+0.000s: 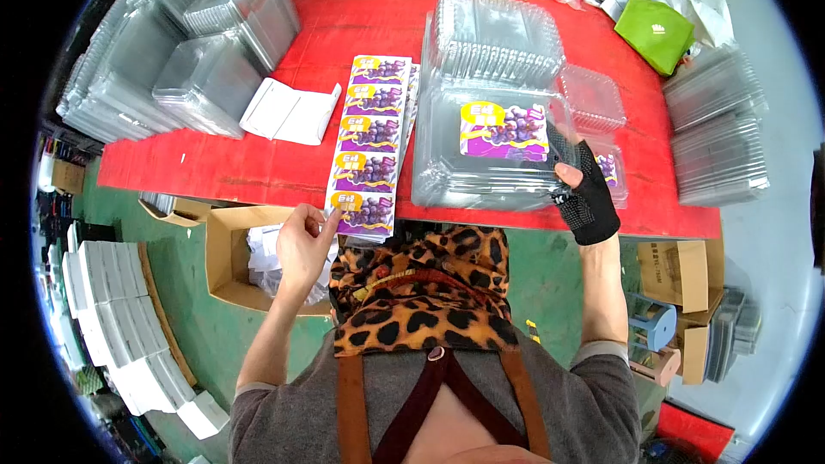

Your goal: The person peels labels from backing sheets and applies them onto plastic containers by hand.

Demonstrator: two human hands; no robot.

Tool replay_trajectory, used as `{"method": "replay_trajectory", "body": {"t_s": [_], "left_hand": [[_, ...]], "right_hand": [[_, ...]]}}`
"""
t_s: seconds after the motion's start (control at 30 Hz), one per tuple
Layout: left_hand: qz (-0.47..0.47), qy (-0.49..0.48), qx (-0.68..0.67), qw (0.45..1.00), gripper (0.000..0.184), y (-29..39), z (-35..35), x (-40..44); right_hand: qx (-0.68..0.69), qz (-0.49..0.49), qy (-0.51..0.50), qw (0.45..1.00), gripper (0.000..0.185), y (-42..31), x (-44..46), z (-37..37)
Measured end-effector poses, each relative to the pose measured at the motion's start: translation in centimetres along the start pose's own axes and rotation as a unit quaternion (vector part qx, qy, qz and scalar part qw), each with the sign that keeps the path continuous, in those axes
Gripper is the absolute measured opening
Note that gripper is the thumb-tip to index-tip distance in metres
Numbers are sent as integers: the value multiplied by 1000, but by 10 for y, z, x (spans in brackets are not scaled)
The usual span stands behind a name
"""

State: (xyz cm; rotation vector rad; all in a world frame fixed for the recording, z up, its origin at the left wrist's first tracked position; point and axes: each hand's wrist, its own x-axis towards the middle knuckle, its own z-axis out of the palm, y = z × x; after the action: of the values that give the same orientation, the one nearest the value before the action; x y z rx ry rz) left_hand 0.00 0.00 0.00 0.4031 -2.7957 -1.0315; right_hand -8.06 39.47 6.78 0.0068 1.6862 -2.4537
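Observation:
My left hand [305, 247] is bare, its thumb and forefinger pinched at the lower left corner of a sheet of grape stickers [369, 133]. The sheet lies on top of more sheets, lengthwise towards me. In a black fingerless glove, my right hand [588, 196] grips the right edge of a clear plastic clamshell box [438, 174], thumb on top and the other fingers mostly hidden. A purple and yellow grape label [504, 131] sits on its lid. Behind the label rises a stack of clear lidded boxes [497, 39].
Stacked clear boxes [210, 82] fill the red table's [326, 21] left side, and more stacks [720, 129] stand at right. White folded paper [290, 112] lies left of the stickers. A cardboard box [228, 258] with paper scraps sits below the table edge.

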Motion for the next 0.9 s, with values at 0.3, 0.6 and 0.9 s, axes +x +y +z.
{"method": "replay_trajectory", "body": {"t_s": [0.3,0.6,0.9], "left_hand": [[-24,-1,-36,999,29,-20,7,4],[-85,-54,-192,976,17,-34,11,-1],[-148,-68,-330,930,12,-5,-14,-10]], "right_hand": [[-3,-204,92,975,69,-32,-3,-19],[78,71,234,966,28,-18,-3,-311],[105,86,287,948,24,-7,-6,-319]]}}
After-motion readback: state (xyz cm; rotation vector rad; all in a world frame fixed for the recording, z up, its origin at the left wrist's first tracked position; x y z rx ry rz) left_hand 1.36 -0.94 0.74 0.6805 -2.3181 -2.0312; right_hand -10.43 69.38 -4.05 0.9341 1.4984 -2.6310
